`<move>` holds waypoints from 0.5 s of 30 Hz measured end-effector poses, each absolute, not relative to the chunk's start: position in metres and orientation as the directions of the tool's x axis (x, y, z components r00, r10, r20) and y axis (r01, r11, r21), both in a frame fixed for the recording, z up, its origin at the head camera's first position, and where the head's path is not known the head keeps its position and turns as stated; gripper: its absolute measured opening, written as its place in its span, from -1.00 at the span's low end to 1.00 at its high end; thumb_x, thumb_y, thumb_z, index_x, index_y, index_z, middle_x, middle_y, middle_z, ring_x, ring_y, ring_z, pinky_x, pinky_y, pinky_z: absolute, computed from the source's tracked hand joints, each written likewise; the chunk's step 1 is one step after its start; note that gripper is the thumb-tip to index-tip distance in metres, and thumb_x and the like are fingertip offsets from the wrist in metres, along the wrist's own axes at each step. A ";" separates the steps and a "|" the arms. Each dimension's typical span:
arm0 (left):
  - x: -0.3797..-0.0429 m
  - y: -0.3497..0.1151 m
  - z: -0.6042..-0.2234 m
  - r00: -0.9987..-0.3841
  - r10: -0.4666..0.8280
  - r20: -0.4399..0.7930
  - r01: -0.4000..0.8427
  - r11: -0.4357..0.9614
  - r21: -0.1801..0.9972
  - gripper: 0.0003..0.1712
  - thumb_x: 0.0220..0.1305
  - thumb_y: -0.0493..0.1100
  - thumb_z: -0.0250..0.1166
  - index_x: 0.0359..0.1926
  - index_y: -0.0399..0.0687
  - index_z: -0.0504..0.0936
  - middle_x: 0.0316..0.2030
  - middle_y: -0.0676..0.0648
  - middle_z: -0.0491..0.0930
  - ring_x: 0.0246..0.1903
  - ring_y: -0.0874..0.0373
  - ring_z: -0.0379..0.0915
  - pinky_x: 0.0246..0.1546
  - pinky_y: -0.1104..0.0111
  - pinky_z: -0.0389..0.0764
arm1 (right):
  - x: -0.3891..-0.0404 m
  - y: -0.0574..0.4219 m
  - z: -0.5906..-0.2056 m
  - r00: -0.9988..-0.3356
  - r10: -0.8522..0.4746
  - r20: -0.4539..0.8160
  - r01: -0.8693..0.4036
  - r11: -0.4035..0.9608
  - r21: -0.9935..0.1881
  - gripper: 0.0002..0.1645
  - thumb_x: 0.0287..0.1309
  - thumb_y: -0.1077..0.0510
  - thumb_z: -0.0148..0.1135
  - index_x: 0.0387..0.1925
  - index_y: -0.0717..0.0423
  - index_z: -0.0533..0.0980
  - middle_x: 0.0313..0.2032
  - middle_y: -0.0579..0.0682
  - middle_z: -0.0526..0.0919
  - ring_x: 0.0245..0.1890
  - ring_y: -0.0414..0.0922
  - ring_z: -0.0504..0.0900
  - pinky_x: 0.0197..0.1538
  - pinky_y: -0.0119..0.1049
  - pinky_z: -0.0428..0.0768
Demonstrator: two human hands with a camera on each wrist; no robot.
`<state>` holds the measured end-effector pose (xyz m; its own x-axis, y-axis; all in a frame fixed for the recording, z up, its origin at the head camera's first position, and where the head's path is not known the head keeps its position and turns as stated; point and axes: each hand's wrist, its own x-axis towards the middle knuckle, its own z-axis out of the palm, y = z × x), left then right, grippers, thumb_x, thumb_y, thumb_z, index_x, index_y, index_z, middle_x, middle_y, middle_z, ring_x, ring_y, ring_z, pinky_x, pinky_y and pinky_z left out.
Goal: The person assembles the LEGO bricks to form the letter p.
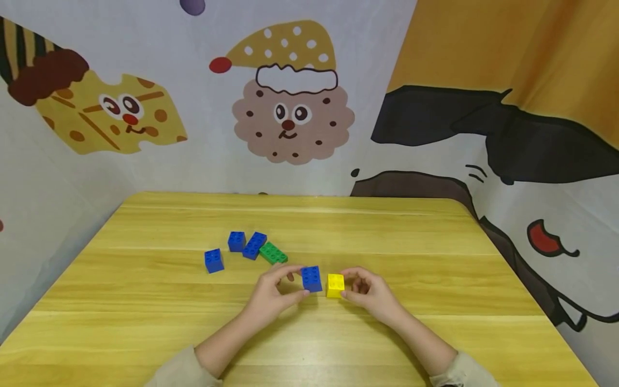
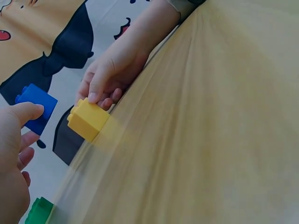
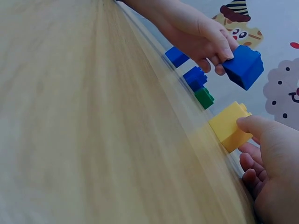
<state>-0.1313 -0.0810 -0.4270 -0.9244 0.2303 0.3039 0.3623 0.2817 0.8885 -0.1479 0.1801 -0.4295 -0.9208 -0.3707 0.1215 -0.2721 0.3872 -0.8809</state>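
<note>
Between thumb and fingers, my left hand (image 1: 271, 293) pinches a blue building block (image 1: 311, 279) with studs on top. In the right wrist view that blue block (image 3: 244, 67) is raised above the table, its hollow-looking underside edge tilted toward the camera. My right hand (image 1: 374, 293) pinches a yellow building block (image 1: 335, 286) by its sides, low at the table surface. A narrow gap separates the two blocks, the blue one on the left. Just beyond my left hand lies a flat green block (image 1: 273, 252).
On the wooden table (image 1: 411, 236), a long blue block (image 1: 254, 245) lies beside the green one. A square blue block (image 1: 237, 241) stands left of it, and another blue block (image 1: 214, 260) sits nearer and farther left. A cartoon-printed cloth (image 1: 203, 166) hangs behind the table.
</note>
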 end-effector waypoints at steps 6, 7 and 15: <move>-0.134 -0.075 -0.423 -0.921 0.233 0.311 0.371 0.288 0.883 -0.48 0.01 -0.19 0.50 0.06 0.01 0.63 -0.21 0.05 0.58 -0.20 0.00 0.40 -0.21 0.13 0.37 | -0.153 0.183 -0.443 -0.924 -0.363 0.120 -0.268 0.391 -0.880 -0.55 0.07 0.29 0.38 0.03 0.22 0.52 -0.46 0.00 0.51 -0.51 -0.14 0.40 -0.48 -0.42 0.37; -0.134 -0.074 -0.424 -0.921 0.232 0.312 0.372 0.292 0.881 -0.48 0.01 -0.19 0.51 0.06 0.01 0.63 -0.20 0.04 0.58 -0.20 0.01 0.40 -0.21 0.14 0.37 | -0.154 0.184 -0.445 -0.923 -0.364 0.122 -0.269 0.388 -0.882 -0.55 0.07 0.28 0.39 0.03 0.20 0.52 -0.46 -0.01 0.51 -0.50 -0.15 0.40 -0.47 -0.43 0.38; -0.141 -0.066 -0.424 -0.907 0.240 0.345 0.407 0.297 0.864 -0.50 0.04 -0.15 0.49 0.06 0.04 0.63 -0.21 0.17 0.56 -0.22 0.11 0.40 -0.29 0.21 0.37 | -0.146 0.177 -0.424 -0.920 -0.376 0.113 -0.272 0.403 -0.874 -0.59 0.07 0.33 0.36 -0.01 0.31 0.52 -0.47 0.01 0.50 -0.50 -0.14 0.39 -0.46 -0.43 0.37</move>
<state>-0.1411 -0.0660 -0.4244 -0.9074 0.2401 0.3449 0.4070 0.2975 0.8636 -0.1457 0.1772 -0.4236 -0.9195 -0.3764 0.1129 -0.2724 0.4034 -0.8735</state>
